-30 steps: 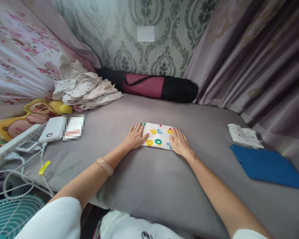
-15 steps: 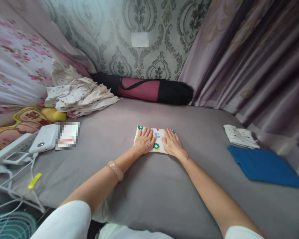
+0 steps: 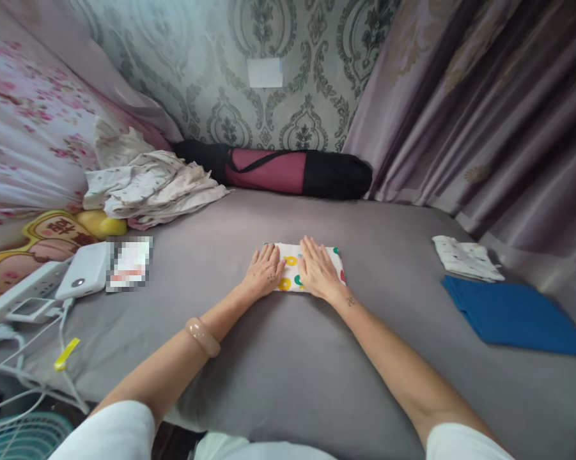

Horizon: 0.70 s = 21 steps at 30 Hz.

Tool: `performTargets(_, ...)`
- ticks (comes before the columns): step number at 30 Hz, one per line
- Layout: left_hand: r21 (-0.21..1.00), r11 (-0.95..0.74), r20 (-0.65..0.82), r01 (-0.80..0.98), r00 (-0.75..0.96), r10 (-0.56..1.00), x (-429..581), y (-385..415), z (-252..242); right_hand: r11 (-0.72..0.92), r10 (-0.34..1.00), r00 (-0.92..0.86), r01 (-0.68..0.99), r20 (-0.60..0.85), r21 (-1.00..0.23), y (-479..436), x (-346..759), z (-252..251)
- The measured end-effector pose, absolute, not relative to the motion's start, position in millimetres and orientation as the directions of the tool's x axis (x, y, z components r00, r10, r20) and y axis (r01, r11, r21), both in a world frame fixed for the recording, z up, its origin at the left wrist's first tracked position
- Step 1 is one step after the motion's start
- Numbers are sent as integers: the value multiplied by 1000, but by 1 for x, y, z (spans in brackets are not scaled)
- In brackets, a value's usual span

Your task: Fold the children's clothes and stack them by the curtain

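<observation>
A folded white cloth point(image 3: 291, 251) with colourful printed shapes lies flat on the grey bed sheet point(image 3: 288, 364), in the middle of the view. My left hand point(image 3: 263, 271) rests palm down over its left edge, fingers stretched forward. On the cloth's middle and right part lies my right hand point(image 3: 320, 268), also flat with fingers extended. Both palms touch the fabric and neither grasps it. Part of the print is hidden under the hands.
At right lie a folded blue cloth point(image 3: 518, 316) and a folded white patterned cloth point(image 3: 467, 259). A crumpled cloth pile point(image 3: 153, 185) and a black-and-maroon long bag point(image 3: 268, 171) sit at the back. On the left are a power bank point(image 3: 84, 268), a power strip point(image 3: 26, 294) and cables.
My left hand has slid left to the cloth's edge, and my right hand has shifted left toward its middle. More of the cloth's right end now shows.
</observation>
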<state>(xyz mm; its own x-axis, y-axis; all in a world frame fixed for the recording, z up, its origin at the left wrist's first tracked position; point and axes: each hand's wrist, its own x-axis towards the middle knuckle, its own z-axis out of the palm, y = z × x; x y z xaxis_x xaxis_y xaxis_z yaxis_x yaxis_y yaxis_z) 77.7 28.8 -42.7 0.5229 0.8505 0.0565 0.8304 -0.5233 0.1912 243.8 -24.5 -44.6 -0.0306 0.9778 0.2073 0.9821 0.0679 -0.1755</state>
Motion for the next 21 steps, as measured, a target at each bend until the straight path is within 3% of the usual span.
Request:
performTargets(3,237,-454,10,859,465,885,62,32,-46,75,995,-61,978,78,-196,-25,239,-56)
performTargets(7,284,-388,-6,877,407,914,43,34,-40,59,998,-57,978,14,-201,-21,237,-52)
performTargets(13,337,-372,13,865,391,920,35,33,-39,127,983,-93,967,157,-221,-5,209,-47)
performTargets(19,329,-335,18,883,348,937,20,36,-43,122,992,-116,964,42,-235,2,199,-55)
performTargets(21,327,-317,27,890,326,945,15,36,-43,110,993,-96,962,67,-248,4,193,-50)
